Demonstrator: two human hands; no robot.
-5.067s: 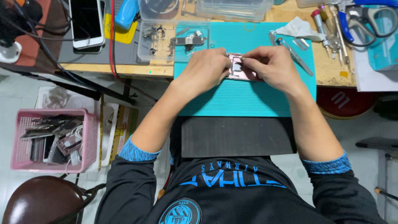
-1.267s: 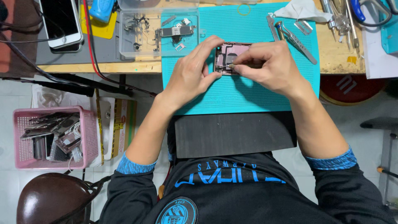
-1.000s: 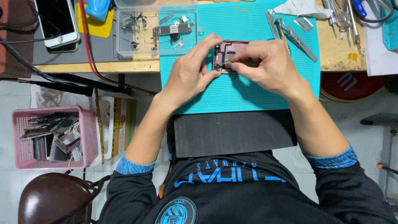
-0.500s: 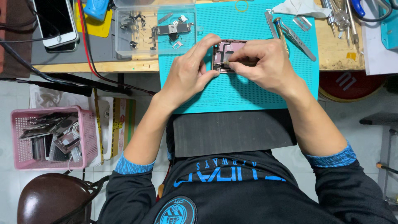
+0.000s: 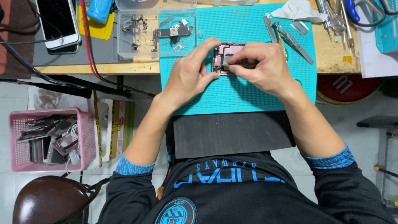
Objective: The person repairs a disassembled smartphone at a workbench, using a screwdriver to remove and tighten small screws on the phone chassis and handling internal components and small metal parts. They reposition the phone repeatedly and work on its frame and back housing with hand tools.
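Starting nearest the person, a dark pad (image 5: 232, 133) lies at the bench edge, partly under the teal mat (image 5: 244, 89) on which both hands meet. The left hand (image 5: 188, 76) comes in from the left, its thumb and forefinger spread apart and pinching the left edge of the opened phone housing (image 5: 225, 54), steadying it. The right hand (image 5: 261, 66) lies on the housing's right side and covers much of it; its fingers are drawn together, clamped on a slim tool (image 5: 227, 65) whose tip points left onto the housing's lower left part. The housing sits between the two hands, touching both, its long axis running away from the person as far as the visible part shows. Just beyond on the right, metal tweezers (image 5: 292, 39) lie slanted on the mat. Farther left, a clear plastic tray (image 5: 145, 52) holds small parts and a circuit board (image 5: 172, 32), and a white phone (image 5: 58, 20) lies farthest off.
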